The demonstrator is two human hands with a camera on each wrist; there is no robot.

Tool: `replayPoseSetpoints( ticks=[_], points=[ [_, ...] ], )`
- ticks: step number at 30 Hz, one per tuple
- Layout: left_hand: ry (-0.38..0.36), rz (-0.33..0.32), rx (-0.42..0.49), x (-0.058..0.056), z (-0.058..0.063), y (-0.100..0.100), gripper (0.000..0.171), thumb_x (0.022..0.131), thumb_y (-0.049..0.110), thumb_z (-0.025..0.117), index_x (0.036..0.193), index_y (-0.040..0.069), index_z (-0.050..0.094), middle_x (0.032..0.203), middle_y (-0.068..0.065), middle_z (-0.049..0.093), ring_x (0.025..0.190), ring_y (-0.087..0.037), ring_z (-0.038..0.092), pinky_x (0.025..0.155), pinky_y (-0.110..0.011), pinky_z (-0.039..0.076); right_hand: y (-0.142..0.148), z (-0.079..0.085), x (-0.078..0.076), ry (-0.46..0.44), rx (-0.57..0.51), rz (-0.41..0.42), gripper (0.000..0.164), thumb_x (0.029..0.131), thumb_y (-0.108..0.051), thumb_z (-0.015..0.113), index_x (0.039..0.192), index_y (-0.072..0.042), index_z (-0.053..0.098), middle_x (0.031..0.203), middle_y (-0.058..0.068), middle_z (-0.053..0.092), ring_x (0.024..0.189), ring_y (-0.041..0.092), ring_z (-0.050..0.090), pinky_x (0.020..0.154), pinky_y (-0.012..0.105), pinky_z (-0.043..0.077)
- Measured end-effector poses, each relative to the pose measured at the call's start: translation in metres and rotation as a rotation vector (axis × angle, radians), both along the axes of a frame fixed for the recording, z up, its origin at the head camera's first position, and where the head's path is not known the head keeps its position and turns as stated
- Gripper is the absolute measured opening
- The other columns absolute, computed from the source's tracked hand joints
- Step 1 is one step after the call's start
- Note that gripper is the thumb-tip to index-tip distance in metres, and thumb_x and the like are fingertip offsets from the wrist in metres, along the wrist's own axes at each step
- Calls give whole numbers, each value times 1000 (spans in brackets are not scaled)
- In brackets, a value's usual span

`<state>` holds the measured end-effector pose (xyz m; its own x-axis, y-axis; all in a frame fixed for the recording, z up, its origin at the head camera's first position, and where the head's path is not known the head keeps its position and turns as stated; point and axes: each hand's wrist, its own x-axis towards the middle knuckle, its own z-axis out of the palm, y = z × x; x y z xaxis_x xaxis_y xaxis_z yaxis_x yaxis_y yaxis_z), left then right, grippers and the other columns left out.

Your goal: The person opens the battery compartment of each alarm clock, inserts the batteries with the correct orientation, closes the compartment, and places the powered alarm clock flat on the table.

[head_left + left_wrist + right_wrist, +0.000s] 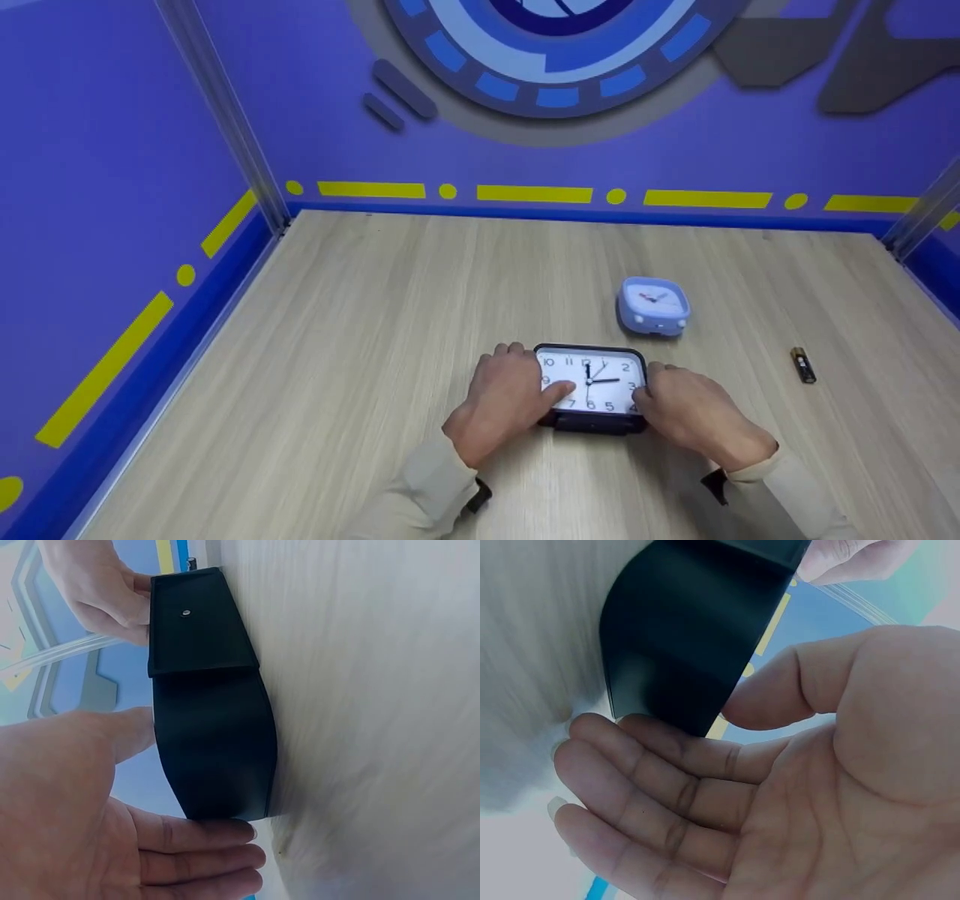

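Observation:
A black rectangular alarm clock (592,382) with a white dial is face up on the table, held at both sides. My left hand (507,397) grips its left end, the thumb lying over the dial and the other fingers along the far left side. On the opposite end, my right hand (694,411) pinches the clock's right edge, thumb on the face near the 4. From the left wrist view the black casing (214,742) shows a small screw on a raised panel. The right wrist view has the fingers (652,772) against the casing's end.
Behind the black clock stands a small light-blue alarm clock (653,306). A single battery (803,365) lies farther right on the wood-grain table (360,300). Blue panels with yellow marks (534,193) wall the table at the back and sides.

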<state>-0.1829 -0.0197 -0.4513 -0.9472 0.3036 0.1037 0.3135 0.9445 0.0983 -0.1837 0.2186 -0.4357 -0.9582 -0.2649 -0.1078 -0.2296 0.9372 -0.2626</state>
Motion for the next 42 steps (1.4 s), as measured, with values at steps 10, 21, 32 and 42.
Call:
replayPoseSetpoints(
  ticks=[10,21,32,42],
  points=[
    [-83,28,28,-2,4,-3,53,105,53,60,82,7,70,85,-9,64,85,-28,65,76,-44,55,2,3,-3,-33,-6,1,25,98,-16,59,103,8,63,80,9,58,70,26,53,67,48,47],
    [-134,45,29,-3,7,-4,52,106,53,58,86,6,71,87,-7,61,84,-26,62,76,-43,54,3,4,-5,-70,-7,-14,20,99,-16,57,97,3,63,77,7,56,67,25,53,65,46,45],
    [-112,3,-2,-5,9,-8,35,108,26,53,89,5,74,84,-8,63,81,-27,65,68,-45,57,2,7,-1,-86,14,-7,19,100,-16,56,85,-5,60,71,5,52,64,22,51,62,42,42],
    [-162,39,44,-7,10,-11,36,103,28,54,79,5,68,79,-6,57,76,-24,58,72,-46,55,-3,3,2,-45,-11,8,18,99,-14,57,89,-1,61,70,5,52,63,23,51,61,43,43]
  ],
)
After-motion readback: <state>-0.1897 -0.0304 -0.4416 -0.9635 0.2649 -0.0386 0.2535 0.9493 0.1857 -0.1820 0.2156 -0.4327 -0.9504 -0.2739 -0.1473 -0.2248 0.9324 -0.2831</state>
